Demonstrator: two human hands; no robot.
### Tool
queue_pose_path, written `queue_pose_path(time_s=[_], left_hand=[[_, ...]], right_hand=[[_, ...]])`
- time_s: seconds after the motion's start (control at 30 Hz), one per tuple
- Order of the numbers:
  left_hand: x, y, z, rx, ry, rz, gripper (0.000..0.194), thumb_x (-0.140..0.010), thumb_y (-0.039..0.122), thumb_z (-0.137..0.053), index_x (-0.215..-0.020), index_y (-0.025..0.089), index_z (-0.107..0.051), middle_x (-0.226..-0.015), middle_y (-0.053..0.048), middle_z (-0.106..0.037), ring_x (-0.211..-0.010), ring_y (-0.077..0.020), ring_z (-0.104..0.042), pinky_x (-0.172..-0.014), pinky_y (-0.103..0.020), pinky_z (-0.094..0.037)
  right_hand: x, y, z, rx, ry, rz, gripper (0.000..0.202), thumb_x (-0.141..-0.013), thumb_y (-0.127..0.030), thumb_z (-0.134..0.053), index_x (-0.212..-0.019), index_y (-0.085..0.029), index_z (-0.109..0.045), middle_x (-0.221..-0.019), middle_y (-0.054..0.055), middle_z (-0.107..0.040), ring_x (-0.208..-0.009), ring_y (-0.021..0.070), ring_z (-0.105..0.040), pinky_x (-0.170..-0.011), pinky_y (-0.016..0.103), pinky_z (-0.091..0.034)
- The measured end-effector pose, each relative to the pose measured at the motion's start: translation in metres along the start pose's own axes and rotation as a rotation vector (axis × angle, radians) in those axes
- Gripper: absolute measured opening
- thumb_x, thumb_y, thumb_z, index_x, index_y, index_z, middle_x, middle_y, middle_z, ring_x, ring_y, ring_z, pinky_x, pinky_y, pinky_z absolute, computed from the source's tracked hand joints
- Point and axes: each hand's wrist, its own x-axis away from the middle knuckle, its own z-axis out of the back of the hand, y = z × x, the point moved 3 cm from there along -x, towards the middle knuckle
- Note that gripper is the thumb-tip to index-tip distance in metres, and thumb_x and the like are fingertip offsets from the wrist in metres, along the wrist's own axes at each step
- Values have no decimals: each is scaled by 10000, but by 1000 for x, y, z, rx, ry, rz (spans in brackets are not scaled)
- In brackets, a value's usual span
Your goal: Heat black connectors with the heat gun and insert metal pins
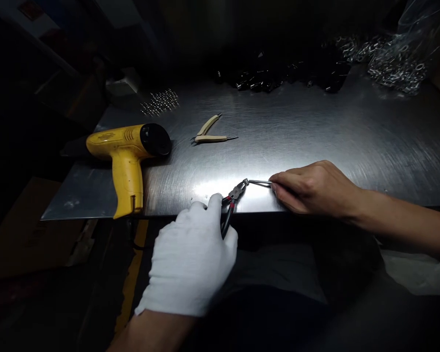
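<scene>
Hands [190, 259] work at a glinting metal tabletop [297, 127], room [190, 29] dark.

Scuffed metal tabletop [297, 127] is gleaming beyond the left hand [192, 256], which is wearing a matt cloth glove [183, 274].

Before you, a brushed-metal table [315, 122] reflects bright light in dark surroundings, with a yellow stripe [132, 269] along the floor [104, 288].

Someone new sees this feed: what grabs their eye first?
Probably the yellow heat gun at the left of the metal table. Then the white-gloved left hand gripping pliers at the near edge, the bare right hand opposite pinching a thin metal rod. Small metal parts glint at far right.
</scene>
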Motion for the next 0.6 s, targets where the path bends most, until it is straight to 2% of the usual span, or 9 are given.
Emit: queue_pose_path(time_s=[0.2,0.37,0.47,0.6], left_hand=[[-1,3,3,-15,-49,13,292,-927,390,-406,-1121,257,-579,-863,-60,-624,-657,-269,-622,-557,-352,-402],[-1,9,6,-56,-91,51,348,-929,376,-412,-1201,245,-586,-899,-91,-639,-724,-307,-645,-602,-381,-448],[1,9,4,-93,-69,63,370,-926,385,-413,-1226,244,-580,-897,-97,-633,-712,-322,-645,-589,-390,-449],[4,8,0,-109,-25,15,356,-934,397,-391,-1191,242,-582,-890,-96,-623,-681,-317,-637,-561,-383,-436]], right_hand=[[3,-1,-1,-8,11,-14,305,-993,-271,-479,-1039,-157,-759,-679,7,-703,-544,131,-591,-486,296,-309],[-1,4,0,-20,34,-85,309,-988,-280,-494,-1033,-146,-769,-708,27,-727,-558,141,-615,-487,294,-322],[-7,5,0,-30,37,-85,323,-983,-274,-483,-1003,-137,-775,-660,21,-702,-548,140,-603,-488,296,-314],[-13,4,-2,-32,48,-62,334,-975,-268,-472,-964,-133,-778,-629,13,-678,-548,142,-591,-490,300,-308]])
